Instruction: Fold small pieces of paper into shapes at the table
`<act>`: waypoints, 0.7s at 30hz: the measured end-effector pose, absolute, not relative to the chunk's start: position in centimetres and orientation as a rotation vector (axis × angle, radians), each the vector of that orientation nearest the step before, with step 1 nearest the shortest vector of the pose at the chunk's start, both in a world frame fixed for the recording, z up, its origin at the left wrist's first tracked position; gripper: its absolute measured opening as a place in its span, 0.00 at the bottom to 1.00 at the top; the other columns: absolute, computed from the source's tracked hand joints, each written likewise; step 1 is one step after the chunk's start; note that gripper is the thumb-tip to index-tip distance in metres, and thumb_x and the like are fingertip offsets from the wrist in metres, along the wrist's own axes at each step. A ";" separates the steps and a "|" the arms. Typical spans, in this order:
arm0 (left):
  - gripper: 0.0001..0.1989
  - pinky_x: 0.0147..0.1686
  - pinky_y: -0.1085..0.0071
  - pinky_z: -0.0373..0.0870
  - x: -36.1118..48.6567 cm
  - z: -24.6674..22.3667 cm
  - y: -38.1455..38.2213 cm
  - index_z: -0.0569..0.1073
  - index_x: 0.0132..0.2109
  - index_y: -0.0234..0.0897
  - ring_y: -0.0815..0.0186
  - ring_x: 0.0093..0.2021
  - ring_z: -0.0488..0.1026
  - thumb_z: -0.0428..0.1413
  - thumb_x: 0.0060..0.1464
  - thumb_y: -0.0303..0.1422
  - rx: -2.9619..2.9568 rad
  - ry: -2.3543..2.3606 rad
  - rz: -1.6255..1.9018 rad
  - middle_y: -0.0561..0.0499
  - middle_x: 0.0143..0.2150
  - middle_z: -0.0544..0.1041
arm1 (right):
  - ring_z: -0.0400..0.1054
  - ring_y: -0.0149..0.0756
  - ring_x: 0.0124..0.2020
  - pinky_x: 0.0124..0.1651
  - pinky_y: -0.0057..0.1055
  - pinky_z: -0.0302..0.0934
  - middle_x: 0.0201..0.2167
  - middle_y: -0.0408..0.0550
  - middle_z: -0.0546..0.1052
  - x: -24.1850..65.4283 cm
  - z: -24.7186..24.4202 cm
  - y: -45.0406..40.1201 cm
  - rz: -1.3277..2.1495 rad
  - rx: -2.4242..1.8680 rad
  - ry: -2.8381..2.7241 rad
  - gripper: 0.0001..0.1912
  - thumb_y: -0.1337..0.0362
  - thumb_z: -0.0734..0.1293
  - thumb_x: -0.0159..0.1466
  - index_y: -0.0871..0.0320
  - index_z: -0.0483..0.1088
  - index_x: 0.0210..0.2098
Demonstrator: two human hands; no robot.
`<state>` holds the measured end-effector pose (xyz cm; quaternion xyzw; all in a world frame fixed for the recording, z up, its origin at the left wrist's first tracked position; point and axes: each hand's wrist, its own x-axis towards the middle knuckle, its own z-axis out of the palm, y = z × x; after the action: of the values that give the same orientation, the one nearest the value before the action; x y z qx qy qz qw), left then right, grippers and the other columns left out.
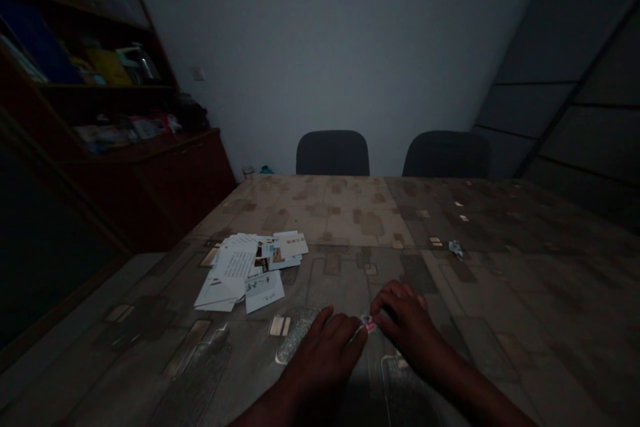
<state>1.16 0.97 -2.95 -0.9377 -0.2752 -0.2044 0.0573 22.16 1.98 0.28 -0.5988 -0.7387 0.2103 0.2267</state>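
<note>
Close to the table's near edge, my left hand (333, 343) and my right hand (403, 310) meet over a small pink and white piece (369, 323), perhaps paper or a wrapper; it is too small and dim to name. The left fingertips press on its left side. On its right, the thumb and fingers of my right hand are pinched together at its edge. Most of the piece is hidden by the fingers. Left of my hands lies a loose, overlapping pile of printed cards (235, 273).
A small crumpled scrap (455, 249) lies to the right on the patterned table (340, 267). Two dark chairs (333, 152) stand behind the far edge. At the left is a wooden cabinet (185, 173) with loaded shelves. A small jar (248, 173) shows near the far left corner.
</note>
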 end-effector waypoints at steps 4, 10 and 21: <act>0.21 0.55 0.51 0.63 1.2 -2.3 0.8 0.64 0.58 0.34 0.59 0.44 0.70 0.48 0.58 0.20 -2.862 -0.855 -0.640 0.43 0.48 0.75 | 0.65 0.41 0.44 0.46 0.37 0.50 0.36 0.44 0.73 22.5 0.1 2.3 0.613 -1.625 -2.029 0.07 0.72 0.65 0.61 0.54 0.72 0.31; 0.21 0.54 0.50 0.63 1.4 -2.0 0.7 0.64 0.59 0.32 0.57 0.44 0.69 0.50 0.58 0.20 -2.893 -0.843 -0.629 0.43 0.47 0.74 | 0.65 0.40 0.44 0.46 0.36 0.50 0.36 0.43 0.73 22.6 0.3 2.4 0.597 -1.610 -2.020 0.07 0.72 0.65 0.61 0.54 0.73 0.31; 0.12 0.58 0.52 0.56 -0.3 -1.1 1.6 0.70 0.52 0.38 0.58 0.47 0.67 0.57 0.61 0.29 -2.843 -0.912 -0.630 0.48 0.47 0.73 | 0.65 0.40 0.40 0.45 0.36 0.51 0.34 0.43 0.73 22.0 1.1 0.8 0.586 -1.373 -2.273 0.03 0.69 0.71 0.60 0.56 0.73 0.31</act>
<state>-0.34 1.61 -1.06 -0.9308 -0.2985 -0.2061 0.0449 22.01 0.75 1.11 -0.4938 -0.8172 0.2109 0.2097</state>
